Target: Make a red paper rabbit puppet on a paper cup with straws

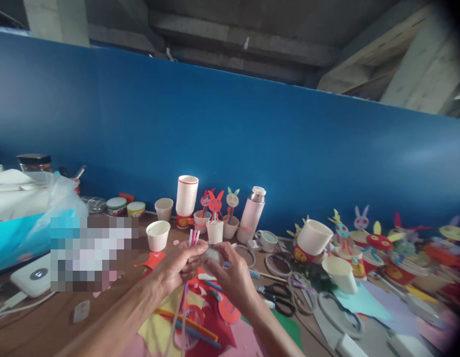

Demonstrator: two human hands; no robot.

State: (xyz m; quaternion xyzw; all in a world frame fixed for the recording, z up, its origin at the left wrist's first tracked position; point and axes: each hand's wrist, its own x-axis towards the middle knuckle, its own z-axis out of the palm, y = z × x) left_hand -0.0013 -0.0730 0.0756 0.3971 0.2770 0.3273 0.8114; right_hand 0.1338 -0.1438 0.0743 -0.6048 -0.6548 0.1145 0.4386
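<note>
My left hand [183, 265] is closed round a few thin pink and white sticks [194, 238], whose tips stand up above the fingers and whose long ends hang below. Close beside it, my right hand [232, 270] holds a small clear, roundish object [212, 256] between thumb and fingers, near the left fingertips. What exactly this object is cannot be made out. Under the hands lie red paper [224, 329], yellow paper [150, 325] and an orange stick [203, 331].
Behind the hands stand a white cup [157, 235], a cup stack [187, 196], paper rabbit figures [215, 203] in cups and a pink bottle [251, 215]. Black scissors [280, 299], cables and more cup figures are on the right. A power bank [34, 275] lies left.
</note>
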